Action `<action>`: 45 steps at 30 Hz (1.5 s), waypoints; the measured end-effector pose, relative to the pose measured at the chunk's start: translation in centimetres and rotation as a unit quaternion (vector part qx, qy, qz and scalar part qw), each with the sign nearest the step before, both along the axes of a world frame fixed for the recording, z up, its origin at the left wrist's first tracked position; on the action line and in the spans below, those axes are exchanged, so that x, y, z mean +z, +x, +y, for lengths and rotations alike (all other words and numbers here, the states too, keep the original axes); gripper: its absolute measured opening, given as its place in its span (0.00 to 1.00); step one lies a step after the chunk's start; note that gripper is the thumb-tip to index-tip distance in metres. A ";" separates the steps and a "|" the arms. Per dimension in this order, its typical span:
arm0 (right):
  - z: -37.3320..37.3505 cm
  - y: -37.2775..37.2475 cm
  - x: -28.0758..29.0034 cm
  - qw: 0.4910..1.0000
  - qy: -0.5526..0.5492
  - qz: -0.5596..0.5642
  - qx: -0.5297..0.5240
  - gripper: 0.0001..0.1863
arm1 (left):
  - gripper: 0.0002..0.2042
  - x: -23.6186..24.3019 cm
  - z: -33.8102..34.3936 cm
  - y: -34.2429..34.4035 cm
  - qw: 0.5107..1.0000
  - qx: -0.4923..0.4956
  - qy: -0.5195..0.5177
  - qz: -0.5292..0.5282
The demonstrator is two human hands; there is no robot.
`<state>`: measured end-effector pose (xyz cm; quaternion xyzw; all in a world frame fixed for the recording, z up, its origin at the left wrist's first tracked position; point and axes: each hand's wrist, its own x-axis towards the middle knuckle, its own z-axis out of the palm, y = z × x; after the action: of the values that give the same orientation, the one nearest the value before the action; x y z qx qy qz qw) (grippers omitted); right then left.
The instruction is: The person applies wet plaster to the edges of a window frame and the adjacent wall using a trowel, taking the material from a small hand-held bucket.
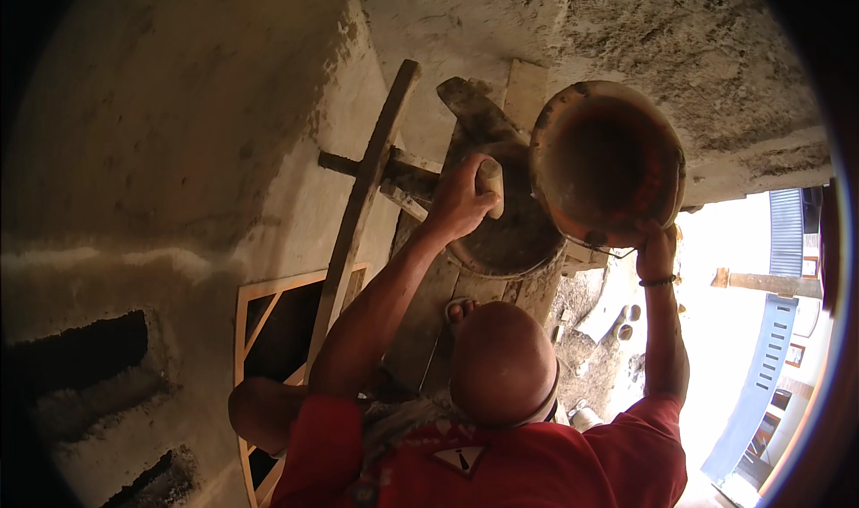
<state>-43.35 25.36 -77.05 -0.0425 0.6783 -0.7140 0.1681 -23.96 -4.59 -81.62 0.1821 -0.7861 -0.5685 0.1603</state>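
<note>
We see none of our own hands here -- neither comes into view, so we cannot tell how our fingers stand. The hands at work belong to a co-worker in a red shirt [537,472] below us, seen from above and behind, with both arms raised.

The co-worker's hand on the left of the picture [458,202] is wrapped tight around a pale handle [490,186], with the fingers curled shut on it and the thumb side uppermost. The handle stands roughly upright in the picture, over a dark shallow pan [510,235] that rests on the boards.

The co-worker's other hand [658,250] grips the lower rim of a round orange basin [608,163], fingers hooked over the edge. The basin is tilted so that its open mouth faces us, and its inside looks dark. It sits up and to the right of the pale handle, just beside it -- its rim overlaps the edge of the dark pan.

A long wooden pole [358,213] slants to the left of both, against a rough plastered wall [179,132].
</note>
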 end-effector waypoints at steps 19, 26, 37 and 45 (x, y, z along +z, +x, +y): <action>2.3 -1.3 -2.4 1.000 0.003 0.003 0.028 0.25 | 0.24 0.8 1.2 0.1 0.998 0.030 -0.034 -0.046; 3.0 -1.5 -2.0 0.999 0.017 0.031 0.041 0.26 | 0.25 1.1 2.4 -0.6 0.997 0.061 -0.048 -0.024; 2.5 -2.0 -2.5 0.999 0.022 0.010 0.042 0.22 | 0.17 0.9 2.4 -1.2 0.994 0.072 -0.065 -0.055; -1.5 -7.2 -3.1 0.901 0.338 0.250 0.111 0.10 | 0.13 3.3 1.2 -0.3 0.972 -0.226 -0.030 -0.057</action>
<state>-50.55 23.83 -80.17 -0.2350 0.8894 -0.3849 0.0754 -24.24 -3.41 -78.37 0.0269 -0.8312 -0.5551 -0.0119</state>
